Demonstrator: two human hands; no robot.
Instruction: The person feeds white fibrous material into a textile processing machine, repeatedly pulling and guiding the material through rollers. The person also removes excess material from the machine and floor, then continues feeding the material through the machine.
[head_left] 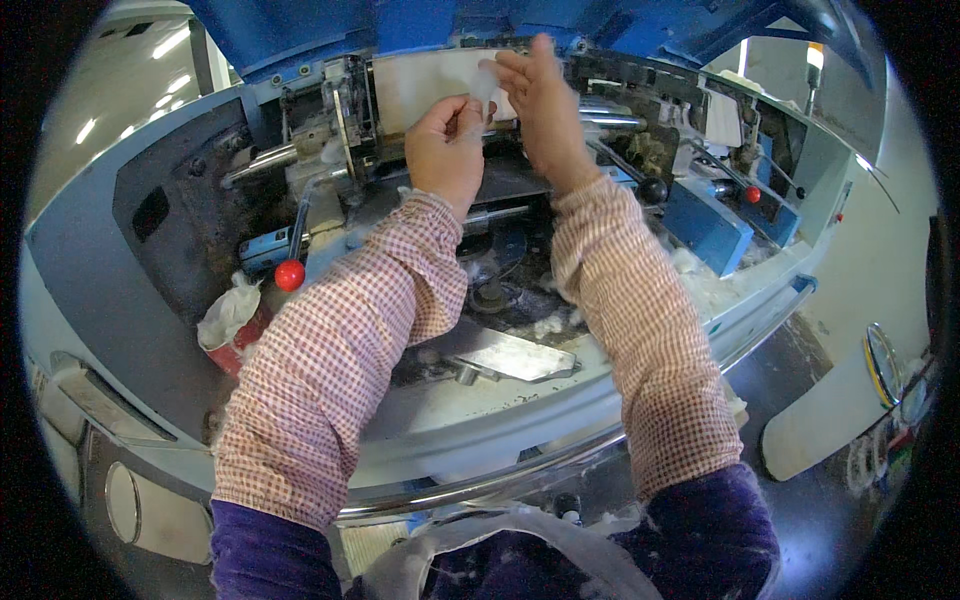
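Both my hands are raised over the open machine, in front of a pale panel (420,85). My left hand (447,145) is closed in a pinch on a wispy white tuft of fibre (484,88), which rises above its thumb and fingertips. Just to the right, my right hand (545,115) is held upright with its fingers stretched toward the tuft. Whether its fingertips touch the fibre I cannot tell. Below my hands lie a dark flat plate (510,175) and metal rollers, partly hidden by my sleeves.
A red-knobbed lever (290,274) and a red can (230,330) stuffed with white fluff stand left. On the right are a black knob (652,190), another red knob (753,194) and a blue bracket (707,225). A metal plate (515,354) lies nearer me. The blue hood (430,25) hangs above.
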